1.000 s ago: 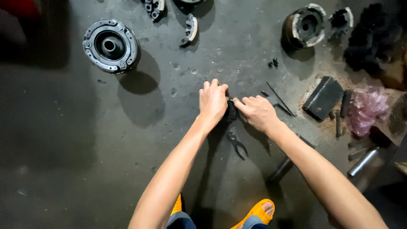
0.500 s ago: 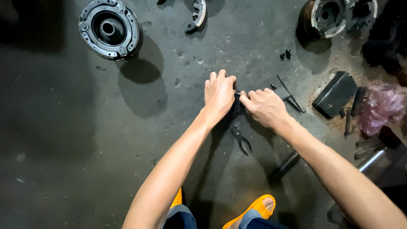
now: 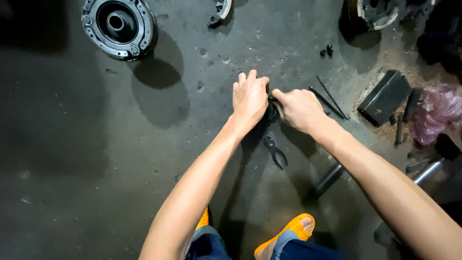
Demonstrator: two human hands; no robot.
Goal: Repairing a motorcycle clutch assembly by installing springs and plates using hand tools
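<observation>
Crouching over the dark concrete floor (image 3: 96, 168), the person has both hands pressed together around a small black part (image 3: 272, 110) that sits between them, low to the ground. The left hand (image 3: 249, 98) lies over the part with its fingers bent and closed on its near side; the right hand (image 3: 299, 109) is curled into a grip on the other side, thumb pushed in toward the left hand's knuckles. Most of the part is hidden under the two hands, so its shape cannot be made out, only that it is dark and small.

Just below the hands, a pair of black pliers (image 3: 275, 150) lies flat on the floor, handles spread, touching nothing. Two thin black rods (image 3: 328, 98) lie crossed just beside the right hand. Further right, a black rectangular block (image 3: 385, 96) rests on a patch of sawdust, with a crumpled pink plastic bag (image 3: 438, 115) near it. A dark cylindrical bar (image 3: 328, 180) lies under the right forearm.

Well apart at the upper left stands a round metal hub (image 3: 119, 26) with a ring of bolts, and a curved brake shoe (image 3: 220, 10) lies near the top edge. Two small black nuts (image 3: 327, 50) sit close together above the hands. An orange sandal (image 3: 288, 231) shows at the bottom.
</observation>
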